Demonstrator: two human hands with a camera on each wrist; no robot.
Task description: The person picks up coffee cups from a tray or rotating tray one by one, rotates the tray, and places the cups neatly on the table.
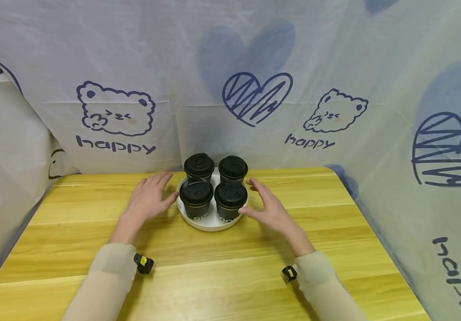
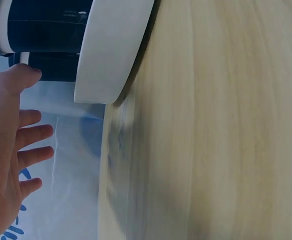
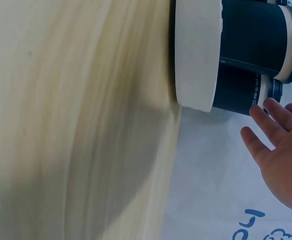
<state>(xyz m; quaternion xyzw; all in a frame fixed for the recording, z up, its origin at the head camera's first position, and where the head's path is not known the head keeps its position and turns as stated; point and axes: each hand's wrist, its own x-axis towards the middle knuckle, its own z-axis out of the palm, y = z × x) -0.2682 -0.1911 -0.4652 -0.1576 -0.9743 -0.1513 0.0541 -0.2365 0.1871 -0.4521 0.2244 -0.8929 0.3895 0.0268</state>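
Note:
Several black paper coffee cups with black lids stand upright in two rows on a round white tray (image 1: 210,226). The front left cup (image 1: 196,198) and front right cup (image 1: 230,200) show pale lettering low on their sides. Behind them are the back left cup (image 1: 199,166) and back right cup (image 1: 233,167). My left hand (image 1: 150,196) is spread at the tray's left side, thumb toward the front left cup. On the opposite side my right hand (image 1: 268,207) has its fingers apart, thumb tip right at the front right cup. Neither hand grips anything.
The tray sits near the back edge of a wooden table (image 1: 214,276). A white cloth (image 1: 190,116) printed with blue hearts and bears hangs right behind it and along both sides. Small black devices with yellow marks sit at both wrists.

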